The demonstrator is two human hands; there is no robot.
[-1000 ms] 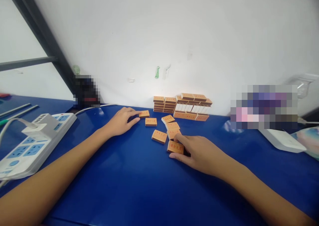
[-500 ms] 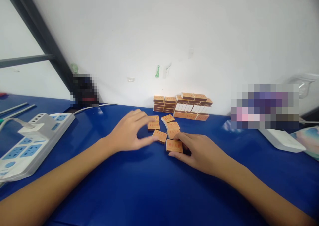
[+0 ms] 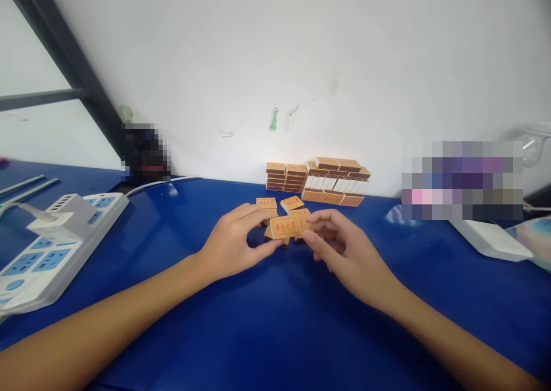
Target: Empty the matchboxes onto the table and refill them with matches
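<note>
My right hand point(image 3: 348, 247) pinches a matchbox point(image 3: 286, 227) at its right end and holds it raised, its printed orange face toward me. My left hand point(image 3: 235, 239) is at the box's left end, thumb and fingers apart; whether it touches the box I cannot tell. Behind and under the held box lie several loose matchboxes, partly hidden. A tilted matchbox point(image 3: 293, 204) and another matchbox point(image 3: 266, 202) show beyond the hands. Against the wall stand a left stack of matchboxes point(image 3: 284, 178) and a wider matchbox structure point(image 3: 336, 182), with some boxes on end in its middle layer.
A blue tabletop point(image 3: 275, 322) meets a white wall point(image 3: 258, 64) at the back. On the left lies a white power strip point(image 3: 64, 236) with a plugged-in adapter and cable. A white object point(image 3: 491, 239) and a blurred-out item point(image 3: 465, 178) are at right.
My right hand has lifted the matchbox off the table and moved it left and up. My left hand has shifted slightly right, toward the box.
</note>
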